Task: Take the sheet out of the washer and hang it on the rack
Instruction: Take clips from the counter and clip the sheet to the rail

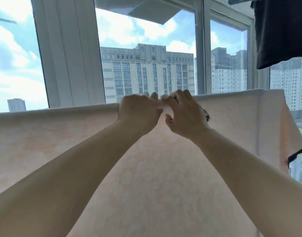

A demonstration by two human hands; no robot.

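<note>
Sheet, pale peach-pink cotton (61, 134), is already draped over the rack's rail; the rail itself is hidden under the fold, so I cannot see it. Fabric spans nearly the full width, top fold running from the left edge to a hanging corner at the right. Left hand (138, 113) and right hand (184, 115) meet at the middle of the top fold, fingers curled over it and pinching cloth, nearly touching each other. A dark garment (281, 31) hangs at upper right, apart from the sheet. I judge the step: hanging done, smoothing under way. Next move likely calls for sliding both hands outward along the fold to even the drape.
</note>
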